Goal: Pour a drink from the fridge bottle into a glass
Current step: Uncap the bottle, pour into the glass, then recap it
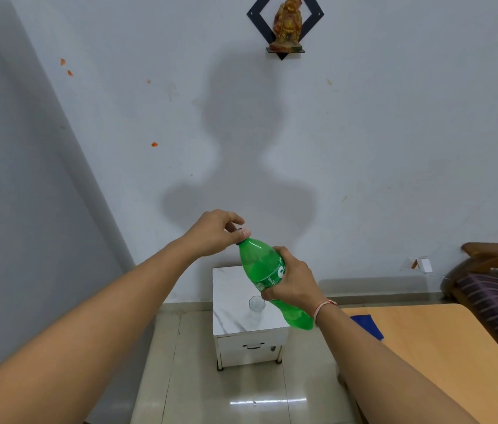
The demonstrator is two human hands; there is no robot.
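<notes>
The bottle (264,267), green plastic and tilted with its neck up and to the left, hangs in the air in front of you, above the small cabinet. Your left hand (215,237) has its fingertips curled round the cap (242,233), thumb and forefinger pinching it, which looks like the grip for twisting it off. Your right hand (295,284) wraps the bottle's middle at the label, fingers closed round the body; that hold steadies it against the turning at the top. The slant probably keeps the cap within easy reach of your left hand while the base stays low by your right wrist.

Below the bottle, the glass (256,303) stands upright on the white marbled top of the cabinet (232,304), apart from the bottle and from both hands. It appears empty, so pouring has not begun. A wooden table (425,347) lies to your right, with a blue cloth (367,325) at its near corner.
</notes>
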